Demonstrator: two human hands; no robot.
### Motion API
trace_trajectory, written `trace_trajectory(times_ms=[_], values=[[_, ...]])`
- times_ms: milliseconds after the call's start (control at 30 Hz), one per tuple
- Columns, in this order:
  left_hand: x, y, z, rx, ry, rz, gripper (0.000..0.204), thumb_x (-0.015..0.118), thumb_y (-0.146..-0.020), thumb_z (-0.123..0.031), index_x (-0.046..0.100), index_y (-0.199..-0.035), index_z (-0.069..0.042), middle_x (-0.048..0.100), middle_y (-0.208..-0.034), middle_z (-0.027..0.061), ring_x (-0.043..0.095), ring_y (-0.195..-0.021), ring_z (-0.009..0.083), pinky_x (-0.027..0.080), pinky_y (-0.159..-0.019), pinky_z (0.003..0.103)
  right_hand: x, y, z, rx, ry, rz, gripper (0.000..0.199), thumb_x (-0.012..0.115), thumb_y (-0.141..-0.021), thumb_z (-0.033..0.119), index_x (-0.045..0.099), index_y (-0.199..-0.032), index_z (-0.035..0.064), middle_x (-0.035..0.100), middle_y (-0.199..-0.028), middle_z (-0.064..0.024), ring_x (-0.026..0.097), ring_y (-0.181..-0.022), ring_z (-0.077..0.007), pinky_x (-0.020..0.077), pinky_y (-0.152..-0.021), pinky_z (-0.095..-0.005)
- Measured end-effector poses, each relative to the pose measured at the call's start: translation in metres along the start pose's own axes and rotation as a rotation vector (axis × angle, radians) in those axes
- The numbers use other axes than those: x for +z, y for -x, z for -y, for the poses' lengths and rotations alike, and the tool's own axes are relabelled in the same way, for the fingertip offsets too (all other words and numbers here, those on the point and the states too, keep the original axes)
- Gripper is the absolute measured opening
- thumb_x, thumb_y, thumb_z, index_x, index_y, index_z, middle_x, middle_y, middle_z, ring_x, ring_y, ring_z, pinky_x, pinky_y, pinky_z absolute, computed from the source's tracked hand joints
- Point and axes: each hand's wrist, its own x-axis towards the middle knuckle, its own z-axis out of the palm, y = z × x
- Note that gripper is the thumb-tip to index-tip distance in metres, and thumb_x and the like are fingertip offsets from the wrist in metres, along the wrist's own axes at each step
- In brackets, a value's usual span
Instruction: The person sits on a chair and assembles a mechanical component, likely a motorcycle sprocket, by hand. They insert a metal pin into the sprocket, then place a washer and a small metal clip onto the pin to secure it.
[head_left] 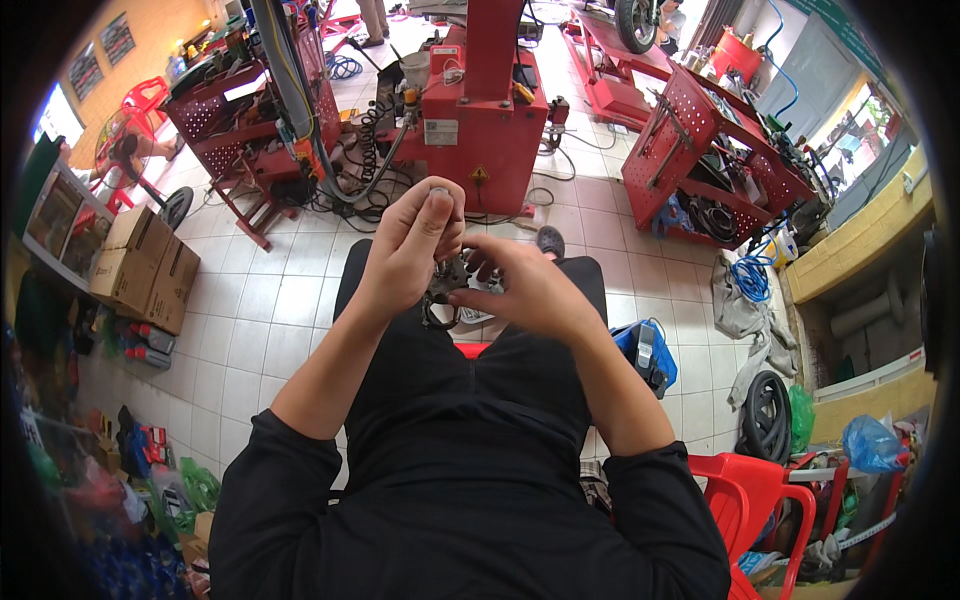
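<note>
Metal part [444, 284], jagged and ring-ended

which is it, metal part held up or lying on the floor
Held up: the metal part is between the left hand and the right hand, over the lap.

The tiled floor [235, 345] bears grey cloth [738, 312]; also red machinery [505, 150].

Left hand [408, 248]: raised, fingers curled closed, thumb uppermost. Right hand [525, 288]: lower, thumb and fingers parted. Forearms [335, 375]: bare.
</note>
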Motion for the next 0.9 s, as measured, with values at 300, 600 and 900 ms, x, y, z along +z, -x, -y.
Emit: trace_trajectory(times_ms=[300, 600, 900], values=[[-0.001, -0.002, -0.001, -0.014, 0.012, 0.010, 0.028, 0.043, -0.101, -0.031, 0.049, -0.093, -0.005, 0.032, -0.067, -0.0056, 0.030, -0.059, 0.0043, 0.026, -0.052, 0.021, -0.016, -0.006, -0.034, 0.164, 0.047, -0.212, 0.036, 0.066, -0.085, 0.026, 0.059, -0.110, 0.0008, 0.065, -0.087, -0.0151, 0.063, -0.079, -0.0276, 0.0496, -0.072, -0.0370], [0.000, 0.000, -0.002, -0.007, -0.018, -0.007, 0.028, 0.044, -0.101, -0.030, 0.049, -0.092, -0.004, 0.033, -0.067, -0.0052, 0.031, -0.059, 0.0047, 0.028, -0.054, 0.021, 0.011, 0.000, -0.006, -0.070, 0.020, -0.064, 0.047, 0.075, -0.076, 0.030, 0.059, -0.111, 0.0036, 0.063, -0.094, -0.0138, 0.062, -0.081, -0.0270, 0.0498, -0.073, -0.0363], [0.000, 0.000, -0.002, -0.006, -0.011, -0.014, 0.028, 0.044, -0.101, -0.030, 0.049, -0.093, -0.004, 0.033, -0.066, -0.0053, 0.031, -0.059, 0.0045, 0.027, -0.053, 0.021, 0.005, 0.001, 0.001, -0.078, 0.049, -0.060, 0.044, 0.074, -0.076, 0.026, 0.059, -0.112, 0.0046, 0.063, -0.093, -0.0127, 0.062, -0.082, -0.0271, 0.0494, -0.075, -0.0368]])
